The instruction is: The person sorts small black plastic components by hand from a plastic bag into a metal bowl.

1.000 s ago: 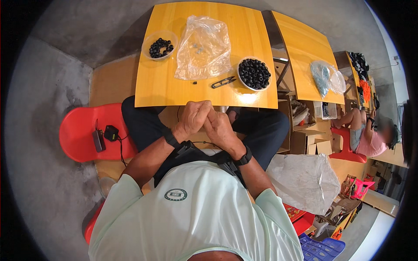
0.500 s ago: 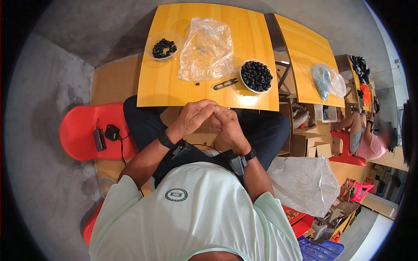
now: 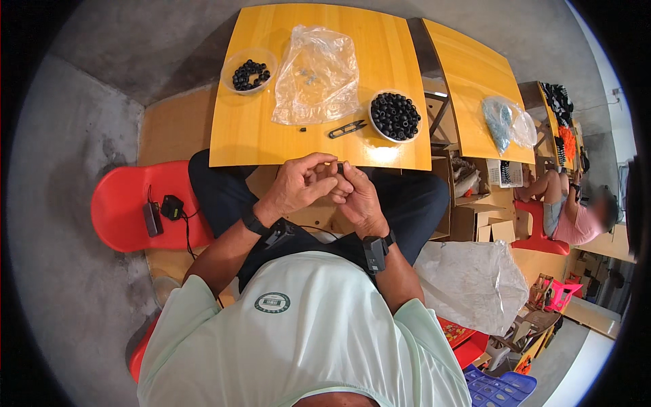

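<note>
In front of the table's near edge, my right hand point(image 3: 361, 202) pinches a small black part point(image 3: 340, 167) between thumb and finger. My left hand point(image 3: 298, 187) meets it there, fingers bent and index fingertip close to that part; whatever else it grips is too small to make out. On the yellow table point(image 3: 258, 146), a bowl heaped with black ring-shaped pieces point(image 3: 395, 115) stands to the right. A clear tub with fewer black pieces point(image 3: 251, 74) is at the left. Thread snips point(image 3: 347, 129) lie beside the full bowl, and one small black piece point(image 3: 303, 129) rests left of them.
A clear plastic bag point(image 3: 317, 74) with small bits inside lies mid-table. Left of me, a red stool point(image 3: 112, 207) holds two black devices with cables. Cardboard boxes point(image 3: 475, 220) and a white sack point(image 3: 471, 281) are on the right. Another person point(image 3: 576, 220) sits far right.
My hands have drawn slightly apart at the fingertips, and the black part now shows between them. The view has shifted a little; the table things stay in place.
</note>
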Demonstrator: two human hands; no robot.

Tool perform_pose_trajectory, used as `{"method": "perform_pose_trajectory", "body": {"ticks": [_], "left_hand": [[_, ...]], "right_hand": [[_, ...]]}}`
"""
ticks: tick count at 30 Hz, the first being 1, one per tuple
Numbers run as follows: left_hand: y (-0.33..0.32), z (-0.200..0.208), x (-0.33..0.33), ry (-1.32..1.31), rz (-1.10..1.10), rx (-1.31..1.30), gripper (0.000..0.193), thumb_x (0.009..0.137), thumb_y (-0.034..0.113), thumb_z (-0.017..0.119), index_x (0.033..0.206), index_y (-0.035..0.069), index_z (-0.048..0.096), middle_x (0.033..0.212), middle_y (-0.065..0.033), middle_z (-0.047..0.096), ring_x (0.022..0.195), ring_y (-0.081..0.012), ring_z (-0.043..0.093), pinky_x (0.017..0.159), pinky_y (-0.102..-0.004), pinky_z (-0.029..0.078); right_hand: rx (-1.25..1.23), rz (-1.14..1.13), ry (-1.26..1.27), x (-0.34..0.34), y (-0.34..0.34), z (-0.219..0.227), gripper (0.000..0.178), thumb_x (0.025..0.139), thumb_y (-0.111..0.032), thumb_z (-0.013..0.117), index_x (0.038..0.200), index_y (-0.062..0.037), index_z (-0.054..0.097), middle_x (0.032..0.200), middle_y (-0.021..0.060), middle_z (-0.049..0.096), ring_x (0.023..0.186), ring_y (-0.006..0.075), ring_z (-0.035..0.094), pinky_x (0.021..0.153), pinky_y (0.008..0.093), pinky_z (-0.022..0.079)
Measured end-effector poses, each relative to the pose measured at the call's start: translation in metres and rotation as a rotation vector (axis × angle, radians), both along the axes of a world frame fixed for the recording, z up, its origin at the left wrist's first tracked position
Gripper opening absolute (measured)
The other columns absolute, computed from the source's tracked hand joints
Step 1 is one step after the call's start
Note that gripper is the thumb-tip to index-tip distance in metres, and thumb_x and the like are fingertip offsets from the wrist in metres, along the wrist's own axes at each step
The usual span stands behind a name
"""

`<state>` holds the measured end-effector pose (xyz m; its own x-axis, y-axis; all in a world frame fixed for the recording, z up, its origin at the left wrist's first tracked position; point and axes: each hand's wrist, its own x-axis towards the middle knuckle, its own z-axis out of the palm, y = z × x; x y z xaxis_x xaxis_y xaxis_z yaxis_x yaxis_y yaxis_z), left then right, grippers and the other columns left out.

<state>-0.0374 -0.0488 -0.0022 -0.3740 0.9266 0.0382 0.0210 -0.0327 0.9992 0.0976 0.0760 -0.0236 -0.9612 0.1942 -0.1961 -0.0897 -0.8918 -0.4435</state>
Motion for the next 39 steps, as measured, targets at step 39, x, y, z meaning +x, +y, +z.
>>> {"method": "perform_pose_trajectory", "body": {"ticks": [39], "left_hand": [[-0.009,0.013,-0.005,0.516,0.074,0.133,0.022,0.088,0.003,0.068,0.110,-0.001,0.068,0.093,-0.0129,0.072,0.078,-0.0198,0.069,0.071,-0.0278,0.053]], "right_hand": [[0.303,-0.079,-0.312,-0.001,-0.029,0.019,0.037,0.106,-0.040,0.042,0.090,-0.0100,0.056,0.059,-0.0033,0.040,0.052,0.0075,0.032,0.048,0.0228,0.026]]}}
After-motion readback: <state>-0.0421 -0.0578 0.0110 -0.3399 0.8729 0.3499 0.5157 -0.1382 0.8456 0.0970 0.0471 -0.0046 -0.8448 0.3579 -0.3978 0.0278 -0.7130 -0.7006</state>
